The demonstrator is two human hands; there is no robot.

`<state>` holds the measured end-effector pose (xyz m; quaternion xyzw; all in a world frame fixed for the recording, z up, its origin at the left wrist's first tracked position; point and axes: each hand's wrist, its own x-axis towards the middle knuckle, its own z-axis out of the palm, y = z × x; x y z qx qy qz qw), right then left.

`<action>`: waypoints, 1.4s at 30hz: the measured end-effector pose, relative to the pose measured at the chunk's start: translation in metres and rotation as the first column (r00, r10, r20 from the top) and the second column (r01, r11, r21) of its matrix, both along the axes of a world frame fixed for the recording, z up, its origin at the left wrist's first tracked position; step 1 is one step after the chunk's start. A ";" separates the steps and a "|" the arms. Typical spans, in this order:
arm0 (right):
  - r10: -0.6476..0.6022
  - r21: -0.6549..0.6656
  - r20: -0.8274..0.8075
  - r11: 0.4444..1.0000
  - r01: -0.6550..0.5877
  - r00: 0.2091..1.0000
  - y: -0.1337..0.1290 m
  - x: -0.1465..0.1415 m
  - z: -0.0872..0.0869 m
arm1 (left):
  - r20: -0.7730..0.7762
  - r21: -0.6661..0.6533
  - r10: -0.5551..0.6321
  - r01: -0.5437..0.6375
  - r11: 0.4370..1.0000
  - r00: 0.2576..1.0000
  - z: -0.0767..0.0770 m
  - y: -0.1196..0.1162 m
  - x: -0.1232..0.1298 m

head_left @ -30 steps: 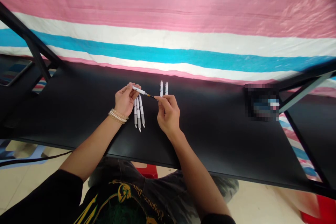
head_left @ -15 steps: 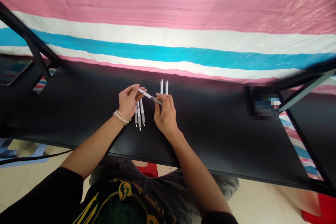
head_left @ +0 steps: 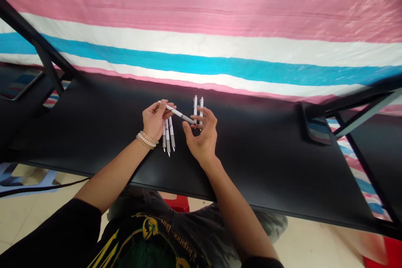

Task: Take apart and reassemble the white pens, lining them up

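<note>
Between thumb and fingers, my left hand (head_left: 154, 118) pinches the rear end of a white pen (head_left: 177, 113) with a grey grip, slanting down to the right. My right hand (head_left: 202, 136) is by the pen's tip end, its fingers spread apart and curved. Below my left hand, three white pens (head_left: 168, 137) with grey grips lie side by side on the black table, tips toward me; their upper ends are partly hidden. Two more white pens (head_left: 195, 104) lie beyond my right hand, clips at the far end, partly covered by its fingers.
The black table (head_left: 266, 167) has a dark metal frame at each side. A phone-like dark slab (head_left: 318, 127) rests at the right, and another flat dark device (head_left: 21, 85) is at the far left. Behind hangs a striped sheet (head_left: 201, 12). A red stool (head_left: 177, 203) shows below.
My right hand has let go of the pen's grip end and opened its fingers, shifting slightly right. The left hand keeps hold of the pen in nearly the same place.
</note>
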<state>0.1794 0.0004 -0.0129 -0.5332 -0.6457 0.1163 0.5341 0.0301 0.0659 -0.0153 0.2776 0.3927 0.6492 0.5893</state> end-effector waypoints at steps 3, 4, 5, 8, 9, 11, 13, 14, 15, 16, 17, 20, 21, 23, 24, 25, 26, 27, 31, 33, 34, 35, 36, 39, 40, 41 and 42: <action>0.025 -0.003 0.021 1.000 -0.025 0.999 0.002 0.003 0.001 | -0.028 0.004 0.037 -0.037 0.999 0.999 0.001 0.002 -0.002; 0.022 -0.014 0.022 1.000 -0.021 1.000 0.003 0.004 0.000 | -0.034 0.002 0.037 -0.037 0.999 0.999 0.001 0.003 -0.003; 0.017 -0.023 0.018 1.000 -0.016 1.000 0.003 0.004 0.000 | -0.036 0.000 0.035 -0.035 0.999 0.999 0.001 0.003 -0.003; 0.031 -0.019 0.037 0.999 -0.031 0.999 0.003 0.004 -0.002 | -0.022 0.002 0.027 -0.027 1.000 0.999 0.000 0.003 -0.003; 0.039 -0.022 0.047 0.999 -0.038 0.998 0.002 0.004 -0.002 | -0.014 0.003 0.027 -0.027 1.000 1.000 0.001 0.002 -0.003; 0.036 -0.030 0.056 0.999 -0.034 0.998 0.001 0.004 -0.001 | -0.004 -0.001 0.029 -0.029 1.000 1.000 0.001 0.002 -0.003; 0.024 -0.017 0.064 1.000 -0.023 0.998 0.001 0.004 0.001 | -0.003 -0.009 0.032 -0.032 0.999 0.999 0.002 0.002 -0.002; 0.030 -0.012 0.070 0.999 -0.029 0.997 0.000 0.004 0.002 | -0.004 -0.013 0.034 -0.034 0.999 0.999 0.003 0.002 -0.002; 0.038 -0.018 0.078 0.999 -0.037 0.996 0.000 0.004 0.002 | -0.005 -0.017 0.034 -0.034 0.999 0.999 0.003 0.001 -0.002; 0.041 -0.031 0.082 0.999 -0.038 0.996 0.000 0.004 0.003 | -0.005 -0.019 0.033 -0.033 0.999 0.999 0.003 0.001 -0.002; 0.034 -0.044 0.080 0.999 -0.030 0.996 0.000 0.005 0.003 | -0.005 -0.020 0.032 -0.032 0.999 0.999 0.003 0.001 -0.002; 0.026 -0.073 0.080 0.997 -0.020 0.996 0.000 0.004 0.003 | -0.009 -0.016 0.028 -0.028 0.999 1.000 0.003 0.001 -0.001; 0.033 -0.086 0.085 0.996 -0.025 0.996 0.000 0.004 0.003 | -0.012 -0.013 0.025 -0.025 1.000 1.000 0.003 0.001 -0.001; 0.041 -0.111 0.088 0.993 -0.031 0.995 0.000 0.004 0.002 | -0.018 -0.008 0.018 -0.018 1.000 1.000 0.002 0.001 -0.002; 0.044 -0.115 0.087 0.993 -0.034 0.995 0.000 0.004 0.002 | -0.020 -0.008 0.014 -0.014 1.000 1.000 0.002 0.001 -0.002; 0.054 -0.115 0.087 0.992 -0.043 0.995 0.000 0.004 0.002 | -0.021 -0.008 0.011 -0.011 1.000 1.000 0.002 0.000 -0.001; 0.068 -0.117 0.089 0.991 -0.057 0.994 0.000 0.004 0.001 | -0.022 -0.008 0.010 -0.010 1.000 1.000 0.001 0.000 -0.001; 0.082 -0.122 0.091 0.990 -0.070 0.992 0.000 0.004 0.001 | -0.022 -0.008 0.009 -0.009 1.000 1.000 0.001 0.000 -0.001; 0.079 -0.124 0.092 0.990 -0.068 0.993 0.000 0.004 0.001 | -0.016 0.000 0.008 -0.008 1.000 1.000 0.001 -0.001 -0.001; 0.103 -0.139 0.119 0.987 -0.086 0.988 0.000 0.004 0.001 | -0.015 -0.004 -0.004 0.003 1.000 1.000 0.001 -0.001 -0.001; 0.126 -0.160 0.136 0.982 -0.104 0.983 0.000 0.005 0.002 | -0.014 -0.007 -0.013 0.013 1.000 1.000 0.002 -0.001 -0.001; 0.148 -0.185 0.147 0.975 -0.120 0.978 -0.001 0.005 0.002 | -0.008 -0.011 -0.025 0.025 1.000 1.000 0.002 -0.001 -0.002; 0.169 -0.208 0.150 0.969 -0.136 0.974 -0.001 0.004 0.002 | 0.003 -0.015 -0.040 0.040 0.999 0.999 0.003 -0.001 -0.002; 0.221 -0.231 0.092 0.953 -0.195 0.971 -0.002 0.003 0.003 | 0.075 -0.045 -0.102 0.106 0.993 0.992 0.008 0.000 -0.005; 0.220 -0.218 0.058 0.955 -0.203 0.974 -0.002 0.003 0.002 | 0.117 -0.055 -0.116 0.124 0.991 0.986 0.010 0.001 -0.007; 0.209 -0.199 0.026 0.959 -0.200 0.978 -0.002 0.003 0.002 | 0.169 -0.065 -0.125 0.138 0.988 0.978 0.013 0.002 -0.008; 0.194 -0.179 0.001 0.965 -0.190 0.981 -0.001 0.003 0.002 | 0.225 -0.077 -0.132 0.153 0.985 0.965 0.015 0.002 -0.010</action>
